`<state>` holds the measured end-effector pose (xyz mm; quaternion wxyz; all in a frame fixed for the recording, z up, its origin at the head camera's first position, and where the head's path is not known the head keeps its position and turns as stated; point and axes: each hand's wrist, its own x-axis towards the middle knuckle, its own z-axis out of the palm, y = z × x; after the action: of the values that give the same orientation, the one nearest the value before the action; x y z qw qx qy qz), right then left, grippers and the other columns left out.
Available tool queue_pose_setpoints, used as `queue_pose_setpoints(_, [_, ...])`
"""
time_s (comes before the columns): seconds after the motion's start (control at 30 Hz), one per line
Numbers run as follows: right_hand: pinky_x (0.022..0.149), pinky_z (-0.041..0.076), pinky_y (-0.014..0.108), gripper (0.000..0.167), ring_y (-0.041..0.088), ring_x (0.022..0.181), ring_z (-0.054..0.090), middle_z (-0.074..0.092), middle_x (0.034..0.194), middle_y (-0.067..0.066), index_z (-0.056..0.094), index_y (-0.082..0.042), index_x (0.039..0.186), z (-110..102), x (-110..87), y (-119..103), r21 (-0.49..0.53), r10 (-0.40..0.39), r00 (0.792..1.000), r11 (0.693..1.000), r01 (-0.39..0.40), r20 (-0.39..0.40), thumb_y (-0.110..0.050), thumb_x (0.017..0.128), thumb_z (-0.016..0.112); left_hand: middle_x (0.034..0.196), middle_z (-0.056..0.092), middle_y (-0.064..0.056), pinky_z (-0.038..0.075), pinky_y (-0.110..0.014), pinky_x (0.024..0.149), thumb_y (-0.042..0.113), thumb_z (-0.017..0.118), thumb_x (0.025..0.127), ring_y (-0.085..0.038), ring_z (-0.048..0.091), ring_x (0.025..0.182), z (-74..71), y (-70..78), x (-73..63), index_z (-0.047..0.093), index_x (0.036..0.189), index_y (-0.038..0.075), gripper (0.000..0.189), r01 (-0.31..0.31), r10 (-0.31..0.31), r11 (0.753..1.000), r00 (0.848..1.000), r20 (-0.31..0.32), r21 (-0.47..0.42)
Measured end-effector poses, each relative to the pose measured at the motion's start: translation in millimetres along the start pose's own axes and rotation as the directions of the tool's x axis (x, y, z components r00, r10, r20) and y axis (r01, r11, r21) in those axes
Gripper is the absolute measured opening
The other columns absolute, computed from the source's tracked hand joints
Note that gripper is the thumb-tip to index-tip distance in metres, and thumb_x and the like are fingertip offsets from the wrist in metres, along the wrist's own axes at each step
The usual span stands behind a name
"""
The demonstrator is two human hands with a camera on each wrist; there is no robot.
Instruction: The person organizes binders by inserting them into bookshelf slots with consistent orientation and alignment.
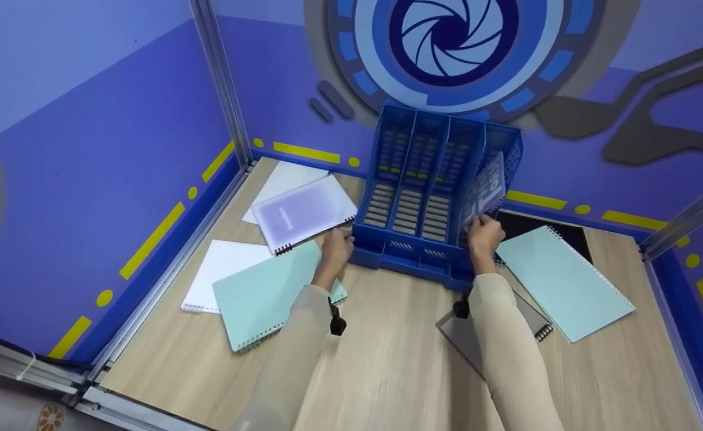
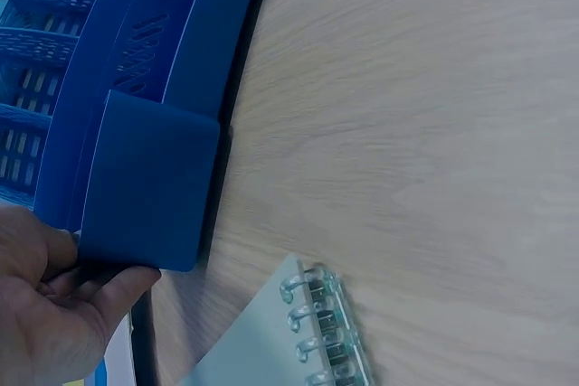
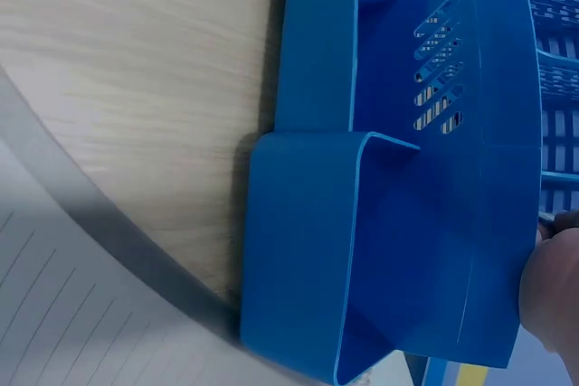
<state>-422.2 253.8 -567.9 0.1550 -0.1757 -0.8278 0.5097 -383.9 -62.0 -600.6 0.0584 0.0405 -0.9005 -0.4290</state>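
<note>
A blue desktop file rack with upright slots stands at the back of the table. At its left front corner, my left hand grips the rack's side with curled fingers; in the left wrist view the thumb and fingers are right at the end of the front pocket. My right hand pinches the lower end of a spiral notebook with a patterned, lettered cover, which leans tilted in the rightmost slot. In the right wrist view, only part of this hand shows beside the rack's edge, and the notebook is hidden.
Left of the rack lie a purple notebook, a mint notebook and white ones. To the right are another mint notebook, a grey notebook under my right arm and a black flat item. Walls enclose the table.
</note>
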Motion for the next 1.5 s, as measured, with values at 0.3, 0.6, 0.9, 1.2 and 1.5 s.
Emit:
queue_pose_setpoints(0.3, [0.086, 0.057, 0.034, 0.028, 0.036, 0.096, 0.069, 0.070, 0.110, 0.026, 0.068, 0.012, 0.103, 1.6, 2.9, 3.2, 0.086, -0.007, 1.000, 0.996, 0.008, -0.010, -0.010, 0.106, 0.051, 0.113, 0.073, -0.013, 0.048, -0.041, 0.081, 0.002, 0.058, 0.097, -0.022, 0.058, 0.092, 0.4, -1.2, 1.3, 0.077, 0.114, 0.003, 0.026, -0.005, 0.005, 1.000, 1.000, -0.002, 0.000])
queue_pose_setpoints(0.6, [0.087, 0.056, 0.038, 0.027, 0.037, 0.100, 0.070, 0.071, 0.109, 0.027, 0.072, 0.010, 0.108, -4.0, 2.0, 1.2, 0.069, -0.058, 0.998, 0.996, 0.058, -0.003, -0.008, 0.105, 0.052, 0.075, 0.056, -0.006, 0.036, -0.034, 0.066, 0.002, 0.058, 0.098, -0.020, 0.044, 0.071, 0.5, 2.9, 1.6, 0.060, 0.070, 0.003, 0.028, -0.035, 0.035, 0.999, 0.999, -0.024, -0.002])
queue_pose_setpoints(0.9, [0.052, 0.044, 0.020, 0.027, 0.036, 0.075, 0.065, 0.067, 0.089, 0.029, 0.065, 0.008, 0.094, -5.7, -3.1, 3.3, 0.029, -0.098, 0.994, 0.995, 0.096, 0.056, -0.012, 0.106, 0.052, 0.071, 0.051, -0.004, 0.041, -0.038, 0.067, 0.001, 0.060, 0.097, -0.022, 0.045, 0.071, 1.0, 1.4, 0.3, 0.060, 0.069, 0.002, 0.028, -0.029, 0.029, 1.000, 0.999, -0.039, -0.006])
queue_pose_setpoints(1.2, [0.051, 0.040, 0.020, 0.033, 0.017, 0.059, 0.059, 0.063, 0.071, 0.010, 0.056, 0.003, 0.075, -2.0, 2.5, 11.2, 0.108, 0.022, 1.000, 0.994, -0.023, 0.015, -0.012, 0.105, 0.052, 0.063, 0.040, 0.002, 0.034, -0.032, 0.061, 0.003, 0.059, 0.098, -0.018, 0.040, 0.064, 3.0, -4.3, -3.2, 0.046, 0.062, 0.011, 0.039, -0.035, 0.035, 0.999, 0.999, -0.015, 0.017])
queue_pose_setpoints(1.5, [0.049, 0.037, 0.022, 0.042, 0.010, 0.053, 0.051, 0.043, 0.054, -0.004, 0.038, -0.009, 0.066, -0.7, 16.8, 4.0, 0.196, 0.097, 0.994, 0.975, -0.107, 0.060, -0.015, 0.106, 0.051, 0.065, 0.041, 0.002, 0.035, -0.032, 0.062, 0.003, 0.058, 0.099, -0.017, 0.041, 0.063, -2.1, -0.3, 2.0, 0.051, 0.066, 0.010, 0.034, -0.025, 0.025, 1.000, 1.000, -0.010, 0.007])
